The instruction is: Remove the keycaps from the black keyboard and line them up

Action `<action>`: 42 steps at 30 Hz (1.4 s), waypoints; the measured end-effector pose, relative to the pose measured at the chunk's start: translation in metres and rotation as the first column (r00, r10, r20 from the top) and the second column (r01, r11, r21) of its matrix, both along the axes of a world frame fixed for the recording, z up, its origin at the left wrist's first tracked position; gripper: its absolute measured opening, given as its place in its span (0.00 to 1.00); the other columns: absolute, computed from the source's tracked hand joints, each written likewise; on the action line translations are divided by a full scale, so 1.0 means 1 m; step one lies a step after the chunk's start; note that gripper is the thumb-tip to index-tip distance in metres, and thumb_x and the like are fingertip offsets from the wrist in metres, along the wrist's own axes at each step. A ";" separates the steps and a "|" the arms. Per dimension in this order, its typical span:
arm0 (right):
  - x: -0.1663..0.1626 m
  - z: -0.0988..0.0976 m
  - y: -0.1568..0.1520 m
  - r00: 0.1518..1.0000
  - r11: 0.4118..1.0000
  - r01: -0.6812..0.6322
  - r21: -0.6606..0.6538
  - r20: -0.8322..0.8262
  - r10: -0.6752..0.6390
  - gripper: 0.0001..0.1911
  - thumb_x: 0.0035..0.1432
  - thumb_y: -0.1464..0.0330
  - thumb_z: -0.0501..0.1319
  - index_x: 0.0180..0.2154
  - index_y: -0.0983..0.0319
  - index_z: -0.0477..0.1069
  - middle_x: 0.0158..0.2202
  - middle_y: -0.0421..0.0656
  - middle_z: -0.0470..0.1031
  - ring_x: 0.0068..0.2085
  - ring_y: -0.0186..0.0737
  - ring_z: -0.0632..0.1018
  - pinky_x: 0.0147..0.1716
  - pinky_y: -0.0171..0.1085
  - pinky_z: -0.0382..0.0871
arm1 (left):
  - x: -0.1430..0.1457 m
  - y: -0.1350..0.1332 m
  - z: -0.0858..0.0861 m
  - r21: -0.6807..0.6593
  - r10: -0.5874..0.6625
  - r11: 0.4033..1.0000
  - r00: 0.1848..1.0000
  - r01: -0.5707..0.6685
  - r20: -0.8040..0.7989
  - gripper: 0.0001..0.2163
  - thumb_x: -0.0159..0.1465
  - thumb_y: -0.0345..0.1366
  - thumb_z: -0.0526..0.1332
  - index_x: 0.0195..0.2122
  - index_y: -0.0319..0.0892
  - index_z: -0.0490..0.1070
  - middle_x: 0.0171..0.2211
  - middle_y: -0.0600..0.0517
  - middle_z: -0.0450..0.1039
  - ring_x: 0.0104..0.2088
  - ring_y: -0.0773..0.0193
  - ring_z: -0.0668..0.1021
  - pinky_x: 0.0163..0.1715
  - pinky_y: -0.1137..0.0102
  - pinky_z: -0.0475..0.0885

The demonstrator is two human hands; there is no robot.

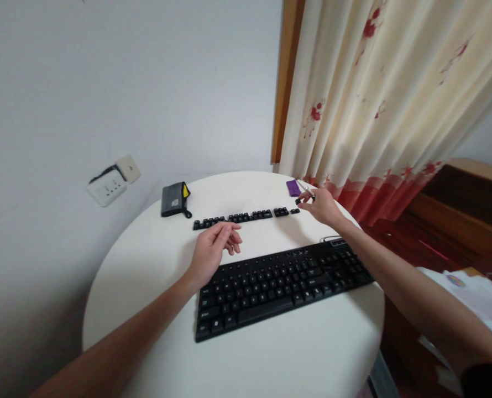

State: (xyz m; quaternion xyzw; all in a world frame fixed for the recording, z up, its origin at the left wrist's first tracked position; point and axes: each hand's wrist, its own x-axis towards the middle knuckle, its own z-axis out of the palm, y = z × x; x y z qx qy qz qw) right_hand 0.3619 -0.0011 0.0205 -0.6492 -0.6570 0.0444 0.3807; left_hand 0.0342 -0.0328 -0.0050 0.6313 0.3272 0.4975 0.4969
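Observation:
A black keyboard [271,287] lies in front of me, and its upper rows look stripped of caps. Behind it, black keycaps [250,216] stand in a broken row across the table. My left hand [219,240] hovers over the keyboard's upper left corner, loosely bent, its fingers partly apart with nothing in them. At the right end of the row, my right hand [321,205] pinches a small black keycap [298,202] between its fingertips. A slim metal tool [306,188], its kind unclear, also sticks out from that hand. Just beneath the held cap sits another keycap [294,211].
The round white table [146,287] stands by a wall with a socket [109,187]. A dark grey pouch [173,200] with a yellow lining lies at the back left, a purple cloth [293,188] at the back right. A curtain [354,110] hangs behind; papers [474,298] lie at right.

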 end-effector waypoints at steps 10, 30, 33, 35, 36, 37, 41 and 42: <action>0.062 -0.055 0.049 0.995 0.966 0.056 -0.251 0.099 -0.032 0.09 0.43 0.74 0.69 0.32 0.66 0.83 0.26 0.43 0.80 0.27 0.37 0.75 0.26 0.31 0.64 | -0.003 0.003 -0.004 0.002 0.006 1.000 0.999 -0.006 -0.053 0.14 0.69 0.43 0.56 0.37 0.37 0.73 0.22 0.54 0.70 0.20 0.69 0.72 0.20 0.74 0.66; 0.064 -0.062 0.059 0.994 0.950 0.017 -0.313 0.105 0.017 0.12 0.45 0.73 0.69 0.36 0.65 0.82 0.29 0.42 0.81 0.30 0.38 0.78 0.28 0.31 0.68 | -0.004 0.003 -0.005 0.007 0.011 1.000 0.997 -0.010 -0.081 0.14 0.69 0.43 0.56 0.36 0.37 0.73 0.22 0.54 0.70 0.20 0.70 0.71 0.21 0.74 0.66; 0.063 -0.062 0.060 0.993 0.950 0.018 -0.313 0.117 0.020 0.11 0.46 0.73 0.68 0.36 0.65 0.82 0.28 0.41 0.81 0.30 0.38 0.78 0.29 0.31 0.67 | -0.004 0.003 -0.003 0.005 0.013 1.000 0.996 -0.013 -0.083 0.14 0.69 0.43 0.56 0.36 0.37 0.73 0.21 0.54 0.70 0.20 0.70 0.71 0.21 0.74 0.66; 0.063 -0.063 0.061 0.992 0.950 0.016 -0.311 0.125 0.024 0.11 0.46 0.73 0.68 0.36 0.65 0.82 0.29 0.42 0.81 0.30 0.39 0.78 0.30 0.31 0.67 | -0.004 0.003 -0.003 0.005 0.016 1.000 0.996 -0.015 -0.085 0.14 0.68 0.43 0.56 0.36 0.37 0.74 0.21 0.54 0.70 0.20 0.70 0.71 0.21 0.74 0.66; 0.063 -0.063 0.061 0.991 0.951 0.014 -0.310 0.128 0.028 0.11 0.46 0.73 0.68 0.36 0.64 0.83 0.29 0.42 0.81 0.31 0.39 0.78 0.30 0.31 0.67 | -0.004 0.003 -0.003 0.005 0.016 1.000 0.996 -0.016 -0.086 0.14 0.68 0.42 0.56 0.36 0.37 0.74 0.21 0.54 0.70 0.20 0.70 0.71 0.21 0.74 0.66; 0.063 -0.063 0.061 0.991 0.951 0.011 -0.310 0.131 0.031 0.11 0.46 0.73 0.68 0.36 0.64 0.83 0.29 0.42 0.81 0.31 0.39 0.78 0.31 0.32 0.67 | -0.003 0.003 -0.003 0.006 0.016 1.000 0.996 -0.016 -0.087 0.14 0.68 0.42 0.56 0.36 0.37 0.74 0.21 0.54 0.70 0.20 0.69 0.71 0.21 0.74 0.66; 0.063 -0.063 0.061 0.989 0.951 0.007 -0.310 0.142 0.039 0.12 0.46 0.72 0.68 0.36 0.64 0.83 0.28 0.41 0.81 0.30 0.39 0.77 0.31 0.32 0.67 | -0.003 0.003 -0.003 0.006 0.014 1.000 0.996 -0.013 -0.091 0.14 0.68 0.43 0.56 0.36 0.37 0.74 0.21 0.53 0.70 0.20 0.69 0.71 0.21 0.74 0.66; 0.063 -0.062 0.061 0.989 0.951 0.006 -0.310 0.143 0.040 0.12 0.46 0.72 0.68 0.36 0.64 0.83 0.28 0.41 0.81 0.30 0.39 0.77 0.31 0.32 0.67 | -0.003 0.003 -0.003 0.005 0.012 1.000 0.996 -0.011 -0.092 0.14 0.68 0.43 0.56 0.35 0.37 0.74 0.21 0.53 0.70 0.20 0.69 0.71 0.21 0.74 0.66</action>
